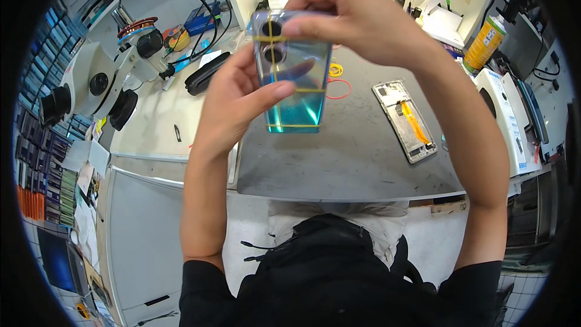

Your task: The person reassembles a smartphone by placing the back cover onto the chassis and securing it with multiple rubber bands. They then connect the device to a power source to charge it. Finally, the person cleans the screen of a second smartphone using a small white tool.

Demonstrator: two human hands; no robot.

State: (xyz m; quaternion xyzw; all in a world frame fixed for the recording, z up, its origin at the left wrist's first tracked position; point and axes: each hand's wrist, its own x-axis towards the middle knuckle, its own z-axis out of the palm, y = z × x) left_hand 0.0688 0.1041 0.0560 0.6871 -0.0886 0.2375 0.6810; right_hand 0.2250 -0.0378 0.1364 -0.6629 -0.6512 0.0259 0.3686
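Above the grey work mat point(327, 163) I hold up a smartphone point(302, 109) with a shiny blue-green back facing me. Yellow rubber bands point(273, 63) run along and across it, near two round dark camera lenses. My left hand point(227, 100) grips its left side, thumb lying on the back. At the top right corner my right hand point(369, 21) is closed on the phone, its thumb by the upper lens and its other fingers mostly hidden behind. Loose on the mat lie yellow rubber bands point(334, 71) and a red rubber band point(340, 89).
An opened phone frame point(393, 127) with an orange flex cable point(414, 122) lies to the right. Leftward stand a white microscope point(85, 82), a black case point(206, 74) and a small dark tool point(177, 133). A yellow spray can point(484, 43) and white boxy device point(507, 118) border the right side.
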